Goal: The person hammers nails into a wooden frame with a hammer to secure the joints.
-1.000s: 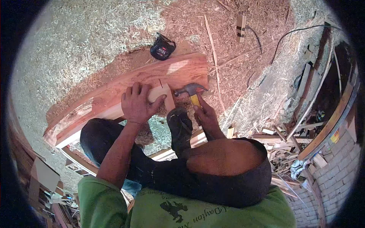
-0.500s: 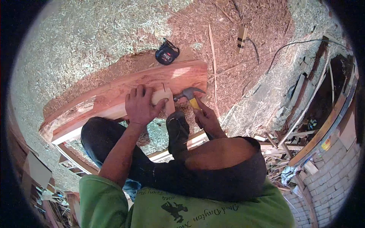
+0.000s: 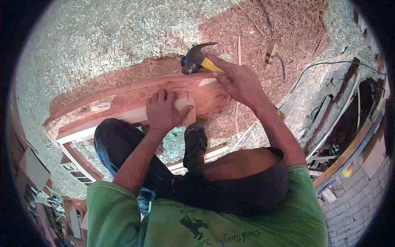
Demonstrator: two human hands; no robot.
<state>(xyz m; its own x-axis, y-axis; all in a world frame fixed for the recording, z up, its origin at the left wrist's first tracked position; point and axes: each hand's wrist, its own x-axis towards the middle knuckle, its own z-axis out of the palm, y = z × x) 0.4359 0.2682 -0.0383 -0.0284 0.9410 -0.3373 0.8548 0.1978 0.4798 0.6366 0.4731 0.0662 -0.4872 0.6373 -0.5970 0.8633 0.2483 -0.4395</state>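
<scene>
I counted one left hand [image 3: 164,112], one right hand [image 3: 242,84], one claw hammer [image 3: 195,57] at twelve o'clock, and one reddish plank [image 3: 135,94] towards ten.

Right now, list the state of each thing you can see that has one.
Left hand: closed over the pale wood
Right hand: closed around the hammer's handle
Hammer: held up, clear of the pale wood
Pale wood: held down
Reddish board: lying down, partly sunlit
Black cable: loosely curved, lying on the ground

Right hand [image 3: 242,84] gripping raised claw hammer [image 3: 199,59], left hand [image 3: 163,112] on pale wood piece [image 3: 183,105], reddish board [image 3: 135,92] beneath
</scene>
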